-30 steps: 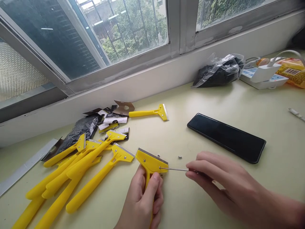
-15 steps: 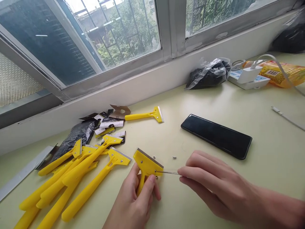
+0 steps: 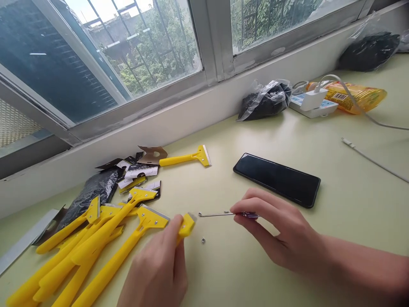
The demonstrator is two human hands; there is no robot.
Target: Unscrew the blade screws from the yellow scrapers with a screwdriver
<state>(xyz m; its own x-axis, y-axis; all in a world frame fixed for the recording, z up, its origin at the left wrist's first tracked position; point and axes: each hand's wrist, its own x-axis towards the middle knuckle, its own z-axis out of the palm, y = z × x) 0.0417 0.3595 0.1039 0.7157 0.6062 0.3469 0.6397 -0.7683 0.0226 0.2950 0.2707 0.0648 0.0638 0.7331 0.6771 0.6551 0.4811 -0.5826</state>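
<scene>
My left hand [image 3: 156, 262] is closed around a yellow scraper [image 3: 185, 226], turned nearly edge-on so that only the end of its blurred head shows. In my right hand [image 3: 277, 226] a small screwdriver [image 3: 217, 215] is pinched, its thin shaft pointing left and its purplish handle partly covered by the fingers. The screwdriver tip is beside a small nut [image 3: 200, 214], apart from the scraper; whether they touch I cannot tell. Another nut [image 3: 203, 241] lies nearer to me. A short screw [image 3: 226, 212] lies just behind the shaft.
Several yellow scrapers [image 3: 118, 256] are heaped at the left, beside a black plastic package [image 3: 96, 192] and cardboard packaging [image 3: 140, 170]. One scraper [image 3: 182, 160] lies farther back. A black phone [image 3: 277, 179] is behind my right hand. A power strip [image 3: 313, 106] and bagged black items [image 3: 266, 100] stand by the wall.
The screwdriver tip has come off the scraper's screw and now sits by the nut. My left hand has turned the scraper edge-on and moved left. The view has shifted slightly.
</scene>
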